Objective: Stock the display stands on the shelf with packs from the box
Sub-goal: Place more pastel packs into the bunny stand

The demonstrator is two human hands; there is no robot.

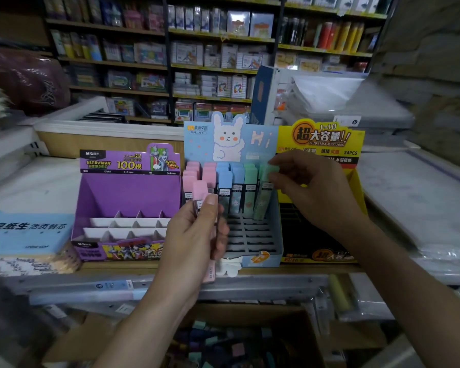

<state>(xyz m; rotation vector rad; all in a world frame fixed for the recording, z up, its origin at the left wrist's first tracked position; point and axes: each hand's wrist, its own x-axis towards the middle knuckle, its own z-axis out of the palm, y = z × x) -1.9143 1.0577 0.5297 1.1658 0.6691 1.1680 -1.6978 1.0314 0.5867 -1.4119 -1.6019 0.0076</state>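
A light-blue rabbit display stand sits mid-shelf, its back rows filled with pink, blue and green packs and its front slots bare. My left hand grips a small bunch of pink-capped packs in front of the stand's left side. My right hand pinches the cap of a green pack standing in the stand's right column. A purple display stand to the left holds no packs. The cardboard box of mixed packs lies below the shelf.
A yellow and black display stand stands right of the rabbit stand. A blue paper pack lies at the shelf's left. The metal shelf rail runs across the front. Stocked shelves fill the background.
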